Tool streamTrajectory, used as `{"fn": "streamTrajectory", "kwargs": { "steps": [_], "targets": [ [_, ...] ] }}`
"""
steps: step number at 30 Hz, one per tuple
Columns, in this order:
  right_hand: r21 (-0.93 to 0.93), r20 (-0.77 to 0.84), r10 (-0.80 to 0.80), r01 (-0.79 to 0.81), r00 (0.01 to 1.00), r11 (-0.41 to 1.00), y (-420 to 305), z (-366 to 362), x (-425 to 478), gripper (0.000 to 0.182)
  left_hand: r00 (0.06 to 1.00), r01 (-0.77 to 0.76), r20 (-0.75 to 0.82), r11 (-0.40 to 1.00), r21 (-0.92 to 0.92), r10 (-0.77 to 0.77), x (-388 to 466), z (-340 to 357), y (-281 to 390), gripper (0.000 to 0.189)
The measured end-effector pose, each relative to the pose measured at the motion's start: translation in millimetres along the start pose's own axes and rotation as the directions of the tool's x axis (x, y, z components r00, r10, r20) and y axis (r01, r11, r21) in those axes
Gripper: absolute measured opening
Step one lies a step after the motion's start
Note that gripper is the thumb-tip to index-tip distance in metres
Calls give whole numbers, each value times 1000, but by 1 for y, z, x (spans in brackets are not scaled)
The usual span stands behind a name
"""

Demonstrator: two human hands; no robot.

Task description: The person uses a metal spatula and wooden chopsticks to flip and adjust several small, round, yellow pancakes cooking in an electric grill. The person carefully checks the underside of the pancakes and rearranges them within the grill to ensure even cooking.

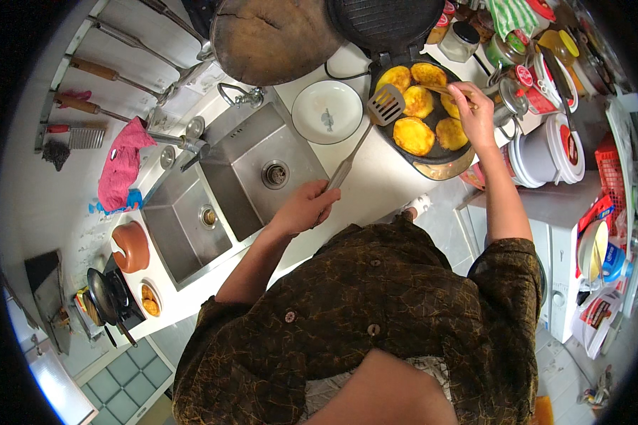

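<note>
My left hand is shut on the handle of a slotted spatula, whose blade lies over the left rim of a round electric griddle. Several golden-yellow patties rest on the dark cooking plate. In my right hand is a pair of wooden chopsticks, their tips above the patties near the upper middle of the griddle. Part of the patties at the right is hidden by that hand. Left of the griddle, a white plate with a fish pattern sits on the counter, with no food on it.
A double steel sink and faucet are at the left. Behind stand a round wooden board and the griddle's raised lid. Jars, a metal pot and white buckets crowd the right. A small dish of patties lies lower left.
</note>
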State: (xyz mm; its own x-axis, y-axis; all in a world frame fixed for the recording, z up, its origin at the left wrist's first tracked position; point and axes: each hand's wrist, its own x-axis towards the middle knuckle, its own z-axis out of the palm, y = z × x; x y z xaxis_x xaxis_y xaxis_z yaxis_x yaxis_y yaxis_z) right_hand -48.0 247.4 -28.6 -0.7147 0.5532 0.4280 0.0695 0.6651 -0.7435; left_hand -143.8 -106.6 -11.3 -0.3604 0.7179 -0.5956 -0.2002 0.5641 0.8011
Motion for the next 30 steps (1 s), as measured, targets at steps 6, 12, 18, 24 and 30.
{"fn": "streamTrajectory", "kwargs": {
  "steps": [6,12,18,24,30],
  "targets": [
    [-106,26,1,2,1000,994,-2,-15,-2,18,1000,-20,15,1000,7,20,7,-1,-2,30],
    [5,-70,113,-113,991,994,-1,-32,-12,18,999,-12,33,999,-44,14,13,-3,-5,30],
    [264,-72,264,-237,962,935,-19,-40,-24,22,998,-47,28,997,-57,48,12,-5,-9,30],
    [380,-15,345,-314,939,870,0,-33,-18,24,999,-35,31,999,-20,36,12,-6,-7,30],
    [368,13,355,-335,935,868,18,-24,-10,25,999,-32,32,999,-33,34,8,-6,-5,30]
  ]
}}
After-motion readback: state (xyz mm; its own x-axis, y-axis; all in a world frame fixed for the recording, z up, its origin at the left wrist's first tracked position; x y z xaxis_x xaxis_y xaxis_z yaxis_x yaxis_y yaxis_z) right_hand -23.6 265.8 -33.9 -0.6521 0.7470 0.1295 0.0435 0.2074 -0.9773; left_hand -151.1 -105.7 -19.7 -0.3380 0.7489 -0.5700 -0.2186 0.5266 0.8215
